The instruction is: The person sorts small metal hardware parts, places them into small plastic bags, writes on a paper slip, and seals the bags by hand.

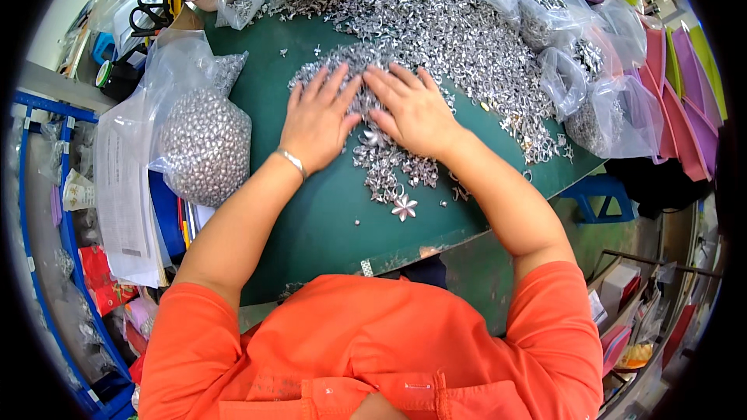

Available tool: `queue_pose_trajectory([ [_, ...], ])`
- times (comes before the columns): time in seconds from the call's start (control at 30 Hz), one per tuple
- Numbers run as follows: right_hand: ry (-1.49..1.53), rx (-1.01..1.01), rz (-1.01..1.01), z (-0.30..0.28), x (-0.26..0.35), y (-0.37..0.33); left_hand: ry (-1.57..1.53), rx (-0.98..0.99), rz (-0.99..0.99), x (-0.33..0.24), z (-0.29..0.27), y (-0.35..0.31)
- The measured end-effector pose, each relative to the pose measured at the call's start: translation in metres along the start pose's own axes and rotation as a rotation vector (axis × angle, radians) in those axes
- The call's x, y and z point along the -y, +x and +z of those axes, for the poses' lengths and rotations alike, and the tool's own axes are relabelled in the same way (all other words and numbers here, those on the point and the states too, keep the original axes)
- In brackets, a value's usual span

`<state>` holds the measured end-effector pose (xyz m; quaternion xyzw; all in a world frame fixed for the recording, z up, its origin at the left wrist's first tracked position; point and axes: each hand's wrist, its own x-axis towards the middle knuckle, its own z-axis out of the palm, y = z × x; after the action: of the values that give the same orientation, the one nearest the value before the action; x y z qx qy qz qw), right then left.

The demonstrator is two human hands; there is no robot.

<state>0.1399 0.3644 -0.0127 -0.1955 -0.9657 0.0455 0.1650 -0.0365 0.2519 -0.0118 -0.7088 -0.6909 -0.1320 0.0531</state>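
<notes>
Both my hands lie palm down on a heap of small silver metal pieces (354, 54) on the green tabletop (303, 233). My left hand (317, 120) has its fingers stretched out over the heap's left side. My right hand (416, 113) is spread out beside it, the two hands' fingertips close together. Between and below my hands spills a smaller cluster of silver pieces (389, 171). A silver flower-shaped piece (404, 207) sits at the near end of that cluster. Whatever lies directly beneath my palms is hidden.
A wide spread of silver pieces (451, 27) covers the far table. Clear bags of parts (595, 120) stand at the right, a full bag of silver beads (206, 144) at the left by papers (124, 194). Black-handled scissors (149, 12) stand far left; a blue stool (597, 198) is below right.
</notes>
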Motion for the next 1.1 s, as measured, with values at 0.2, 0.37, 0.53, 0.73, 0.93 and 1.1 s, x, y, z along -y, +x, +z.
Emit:
queue_pose_trajectory([
  [0.2,0.045,0.055,0.105,0.001,0.049,-0.017,-0.132,-0.002,-0.053,0.001,0.0,-0.013],
  [0.37,0.193,0.059,0.02,-0.014,0.099,-0.069,-0.287,-0.025,0.026,-0.014,-0.02,-0.073],
  [0.53,0.438,0.086,-0.088,-0.022,0.115,-0.095,-0.409,-0.034,-0.026,-0.026,-0.029,-0.096],
  [0.73,0.579,-0.324,0.153,-0.03,0.083,-0.114,-0.234,0.176,0.126,-0.052,-0.019,-0.066],
  [0.93,0.228,-0.392,0.375,-0.034,0.043,-0.14,-0.216,0.175,0.218,-0.063,-0.015,-0.053],
  [1.1,0.206,-0.371,0.371,-0.027,0.04,-0.147,-0.287,0.137,0.201,-0.059,-0.014,-0.061],
])
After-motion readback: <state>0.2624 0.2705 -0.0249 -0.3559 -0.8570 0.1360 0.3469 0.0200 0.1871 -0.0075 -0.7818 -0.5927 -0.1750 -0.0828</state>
